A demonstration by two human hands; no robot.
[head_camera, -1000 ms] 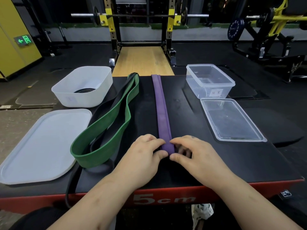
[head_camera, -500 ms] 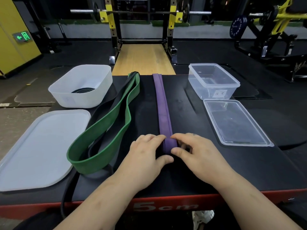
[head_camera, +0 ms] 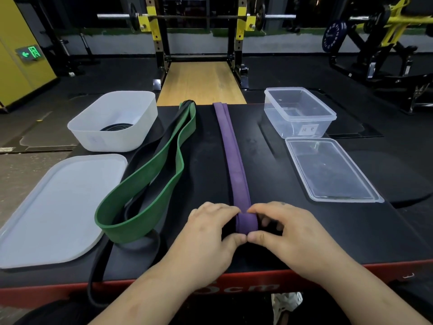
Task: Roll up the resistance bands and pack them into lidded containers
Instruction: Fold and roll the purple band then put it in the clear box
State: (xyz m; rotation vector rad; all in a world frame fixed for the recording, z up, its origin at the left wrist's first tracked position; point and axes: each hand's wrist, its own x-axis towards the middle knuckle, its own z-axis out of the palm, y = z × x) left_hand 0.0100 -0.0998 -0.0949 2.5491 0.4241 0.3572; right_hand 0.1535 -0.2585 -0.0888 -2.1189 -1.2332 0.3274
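Black coil [head_camera: 116, 126] in white tub [head_camera: 93, 127]

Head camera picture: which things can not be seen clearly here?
- Roll of the purple band: its sides are covered by the left hand and right hand.
- Label on the clear container: too small to read.
- Black band in the white tub: partly hidden by the tub wall.

Matt purple rubber band [head_camera: 234, 160] lying on a matt black counter [head_camera: 269, 184]; clear glossy plastic container [head_camera: 300, 113]; frosted white plastic tub [head_camera: 112, 127].
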